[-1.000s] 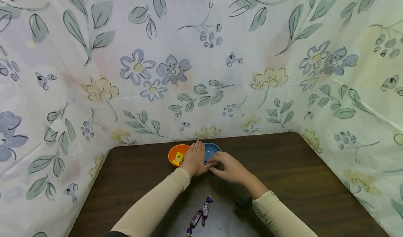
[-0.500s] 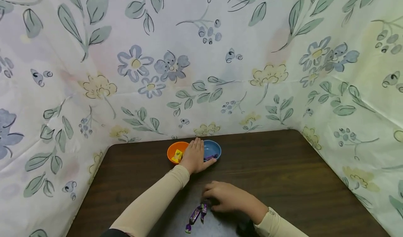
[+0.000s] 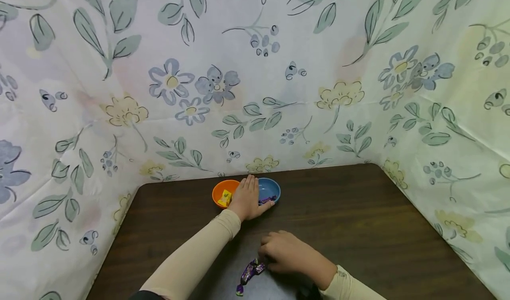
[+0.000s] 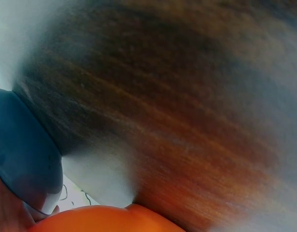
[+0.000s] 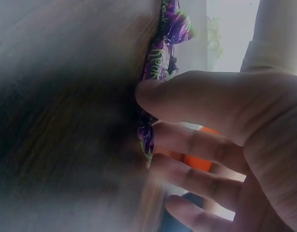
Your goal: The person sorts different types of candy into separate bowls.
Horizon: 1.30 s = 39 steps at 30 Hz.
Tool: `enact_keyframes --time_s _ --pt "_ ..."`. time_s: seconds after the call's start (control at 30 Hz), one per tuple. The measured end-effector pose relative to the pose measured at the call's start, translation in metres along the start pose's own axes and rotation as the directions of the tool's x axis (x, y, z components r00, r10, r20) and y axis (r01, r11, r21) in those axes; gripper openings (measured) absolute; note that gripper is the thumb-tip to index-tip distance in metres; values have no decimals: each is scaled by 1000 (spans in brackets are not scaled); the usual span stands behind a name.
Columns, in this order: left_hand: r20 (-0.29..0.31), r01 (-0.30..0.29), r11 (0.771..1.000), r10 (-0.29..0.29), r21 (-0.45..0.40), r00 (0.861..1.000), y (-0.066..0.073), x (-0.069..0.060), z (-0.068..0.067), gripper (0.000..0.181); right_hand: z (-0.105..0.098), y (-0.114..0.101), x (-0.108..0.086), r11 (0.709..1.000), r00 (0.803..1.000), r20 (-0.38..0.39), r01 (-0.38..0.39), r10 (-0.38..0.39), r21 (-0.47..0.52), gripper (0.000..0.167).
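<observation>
My left hand (image 3: 245, 199) lies with straight fingers over the adjoining edges of an orange bowl (image 3: 217, 189) and a blue bowl (image 3: 272, 185). A yellow-wrapped candy (image 3: 225, 198) sits in the orange bowl, and purple-wrapped candy (image 3: 268, 199) in the blue one. Nearer the front, my right hand (image 3: 290, 254) pinches a purple-wrapped candy (image 5: 157, 60) between thumb and fingers, low over the table. Another purple candy (image 3: 247, 274) lies against it, its twisted end toward the front. The left wrist view shows the blue bowl (image 4: 25, 150) and orange bowl (image 4: 107, 220) from outside, close up.
The dark wooden table (image 3: 358, 220) extends to both sides of the hands. Floral cloth (image 3: 255, 91) rises behind it and along both sides. Both bowls stand near the table's back edge.
My right hand has come back from the blue bowl to the candies at the front, and one has turned in its fingers. Purple candy now shows in the blue bowl. My left hand has stayed put.
</observation>
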<state>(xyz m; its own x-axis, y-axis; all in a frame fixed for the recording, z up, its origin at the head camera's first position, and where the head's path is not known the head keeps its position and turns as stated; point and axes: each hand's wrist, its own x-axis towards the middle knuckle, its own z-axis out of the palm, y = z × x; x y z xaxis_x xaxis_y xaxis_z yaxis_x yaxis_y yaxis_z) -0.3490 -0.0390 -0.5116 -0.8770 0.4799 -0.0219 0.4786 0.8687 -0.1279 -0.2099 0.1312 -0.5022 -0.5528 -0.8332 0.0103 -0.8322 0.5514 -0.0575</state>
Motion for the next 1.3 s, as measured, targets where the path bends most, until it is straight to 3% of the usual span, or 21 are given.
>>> enact_keyframes --time_s 0.37,0.57,1.0,1.3 --pt "28 -4 1000 4 -5 1000 -2 5 5 111 0 -3 0 1000 1000 -19 16 -16 15 16" --pt "10 -2 1000 2 13 1000 -1 1 0 110 -9 1 -3 996 999 3 -36 36 87 14" --pt "5 2 1000 -2 12 1000 0 -2 -3 110 -14 25 -15 977 993 -36 -106 114 186 13" --pt "17 5 1000 -5 9 1000 1 -2 -4 109 -15 46 -27 955 976 -123 -143 180 258 13"
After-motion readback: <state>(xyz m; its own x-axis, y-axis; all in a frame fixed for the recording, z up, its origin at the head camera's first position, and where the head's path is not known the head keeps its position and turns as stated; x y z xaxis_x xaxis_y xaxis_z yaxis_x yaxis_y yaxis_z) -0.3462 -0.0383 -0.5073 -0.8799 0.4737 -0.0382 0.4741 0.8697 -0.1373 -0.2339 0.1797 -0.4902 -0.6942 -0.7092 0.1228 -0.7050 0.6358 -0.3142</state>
